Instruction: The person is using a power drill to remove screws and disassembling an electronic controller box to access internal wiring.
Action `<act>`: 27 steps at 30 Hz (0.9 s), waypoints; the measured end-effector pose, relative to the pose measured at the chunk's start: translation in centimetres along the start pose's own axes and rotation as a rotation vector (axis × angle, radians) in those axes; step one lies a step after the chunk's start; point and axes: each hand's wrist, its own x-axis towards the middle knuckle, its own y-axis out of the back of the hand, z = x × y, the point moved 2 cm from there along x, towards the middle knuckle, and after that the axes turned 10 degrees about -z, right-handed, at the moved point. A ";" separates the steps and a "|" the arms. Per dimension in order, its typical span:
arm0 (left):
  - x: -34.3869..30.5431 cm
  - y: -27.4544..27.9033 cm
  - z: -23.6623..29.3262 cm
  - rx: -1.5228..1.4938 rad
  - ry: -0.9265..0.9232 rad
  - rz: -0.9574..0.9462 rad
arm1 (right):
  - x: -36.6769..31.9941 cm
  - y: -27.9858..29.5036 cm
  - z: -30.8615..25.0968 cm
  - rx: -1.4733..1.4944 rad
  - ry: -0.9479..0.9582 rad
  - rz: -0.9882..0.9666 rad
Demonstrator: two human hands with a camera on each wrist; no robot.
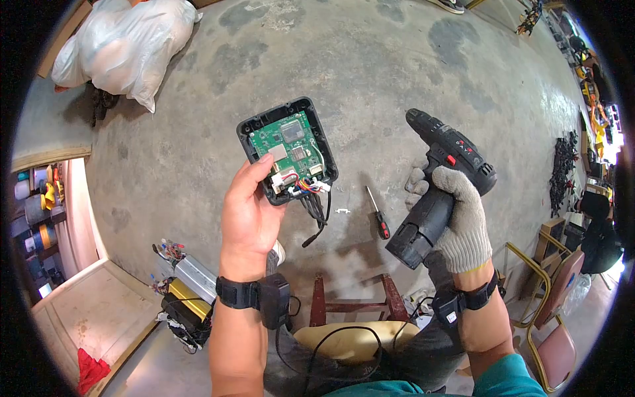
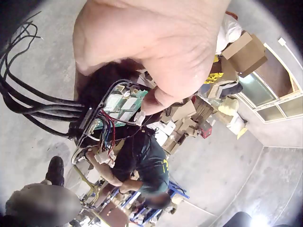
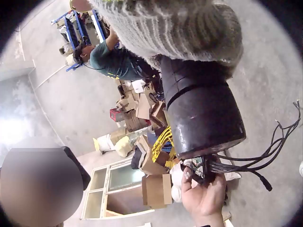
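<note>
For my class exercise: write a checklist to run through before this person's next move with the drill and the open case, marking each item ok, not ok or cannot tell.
1. Black case held: ok; the left hand grips it, thumb over the green circuit board.
2. Drill held: ok, in the right hand.
3. Bit fitted: cannot tell; none shows clearly at the chuck.
4. Both hands gloved: not ok; only the right wears a glove, the left is bare.
5. White plugs seated: cannot tell.
6. Screwdriver in hand: not ok; it lies on the floor.
</note>
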 end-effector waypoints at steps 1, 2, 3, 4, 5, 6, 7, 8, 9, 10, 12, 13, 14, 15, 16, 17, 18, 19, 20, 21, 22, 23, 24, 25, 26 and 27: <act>0.0 0.0 0.0 -0.010 -0.008 0.008 | 0.0 0.0 0.0 0.001 -0.002 0.003; 0.0 0.0 0.0 -0.009 -0.007 0.008 | 0.1 0.0 0.0 0.001 -0.003 0.003; 0.0 -0.1 0.1 0.001 -0.007 -0.011 | 0.1 0.0 0.0 0.020 -0.009 -0.022; 0.0 -0.2 0.2 0.011 -0.007 -0.030 | 0.1 -0.1 0.1 0.038 -0.014 -0.047; 0.0 -0.2 0.1 0.012 -0.006 -0.029 | 0.1 -0.1 0.1 0.039 -0.014 -0.046; 0.1 -0.1 0.1 0.012 -0.010 -0.017 | 0.2 -0.2 0.2 0.021 -0.007 -0.038; 0.1 0.0 0.1 0.012 -0.013 -0.005 | 0.2 -0.2 0.3 0.003 0.000 -0.030; 0.2 -0.1 0.1 0.012 -0.011 -0.004 | 0.2 -0.2 0.3 0.004 -0.001 -0.028; 0.3 -0.2 0.1 -0.004 -0.020 0.021 | 0.3 -0.1 0.2 -0.017 -0.016 -0.037; 0.3 -0.3 0.1 -0.021 -0.027 0.048 | 0.3 0.0 0.1 -0.037 -0.032 -0.044; 0.2 0.2 0.2 -0.012 -0.019 0.046 | 0.4 0.3 0.0 -0.044 -0.058 -0.049; 0.2 0.6 0.3 -0.002 -0.012 0.041 | 0.4 0.5 -0.1 -0.052 -0.082 -0.055; 0.3 0.9 0.4 -0.009 -0.031 0.059 | 0.3 0.4 -0.1 -0.062 -0.103 -0.030; 0.2 1.1 0.5 -0.019 -0.015 0.055 | 0.4 0.6 -0.2 -0.063 -0.096 -0.011; 0.2 1.3 0.9 -0.057 -0.027 0.027 | 0.6 0.8 -0.2 -0.094 -0.099 -0.013; 0.2 1.4 1.2 -0.096 -0.039 -0.001 | 0.8 1.3 -0.4 -0.125 -0.102 -0.015; 0.2 1.5 1.4 -0.071 -0.053 0.029 | 1.1 2.1 -0.8 -0.268 -0.081 -0.007; 0.2 1.7 1.7 -0.084 -0.043 0.024 | 1.4 2.6 -1.0 -0.276 -0.074 0.007; 0.1 1.8 2.1 -0.068 -0.087 0.083 | 1.6 2.9 -1.2 -0.307 -0.082 0.002; -0.1 1.8 2.4 -0.051 -0.132 0.146 | 1.7 3.0 -1.3 -0.338 -0.092 -0.004; -0.4 1.7 2.7 -0.010 -0.141 0.210 | 1.8 2.8 -1.2 -0.336 -0.065 0.035; -0.4 1.6 2.8 -0.017 -0.136 0.207 | 2.1 3.1 -1.4 -0.340 -0.062 0.042; -0.5 1.8 3.1 -0.020 -0.161 0.228 | 2.5 3.8 -1.5 -0.374 -0.072 0.049; -0.6 2.0 3.4 -0.024 -0.183 0.250 | 3.0 4.5 -1.4 -0.408 -0.083 0.059; -0.7 2.3 3.8 -0.035 -0.177 0.231 | 3.7 5.2 -1.3 -0.539 -0.038 0.089; -0.8 2.5 4.2 -0.046 -0.170 0.227 | 4.0 6.2 -1.0 -0.546 -0.034 0.099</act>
